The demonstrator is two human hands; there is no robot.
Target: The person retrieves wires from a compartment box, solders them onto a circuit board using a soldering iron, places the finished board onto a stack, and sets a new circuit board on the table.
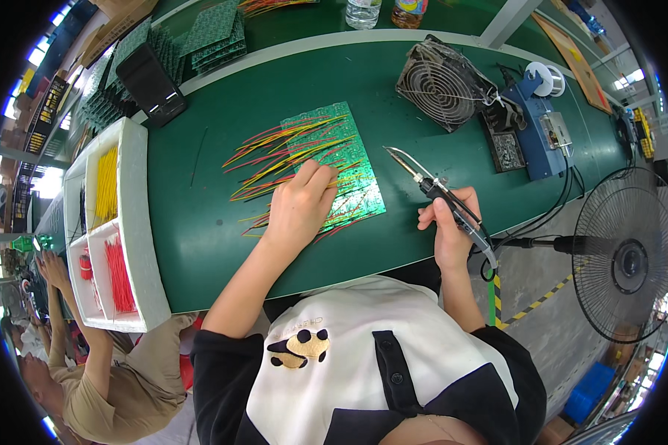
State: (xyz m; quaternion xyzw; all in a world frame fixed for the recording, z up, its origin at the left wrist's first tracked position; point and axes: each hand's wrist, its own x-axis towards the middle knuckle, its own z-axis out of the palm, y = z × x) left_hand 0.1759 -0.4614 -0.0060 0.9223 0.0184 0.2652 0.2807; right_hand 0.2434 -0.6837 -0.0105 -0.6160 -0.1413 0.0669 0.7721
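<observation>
A green circuit board panel (360, 189) lies on the bench in front of me, with many red, yellow and black wires (256, 152) fanning out over its left side. My left hand (302, 205) rests over the wires, closed in a pinch at the middle of the panel. A thin wire seems to be between the fingertips, though they mostly hide it. In my right hand (455, 226) is a soldering iron (432, 185), gripped by its black handle. A thin metal tube runs alongside its tip, which points up and left, off the panel's right edge and not touching it.
A white foam box (137, 222) holds yellow and red wires at the left, near another person's arms (70, 297). Behind it stands a black device (150, 85). A square fan (441, 85), a blue soldering unit (534, 130) and a solder spool (548, 78) stand right. A round fan (623, 256) is beside the bench.
</observation>
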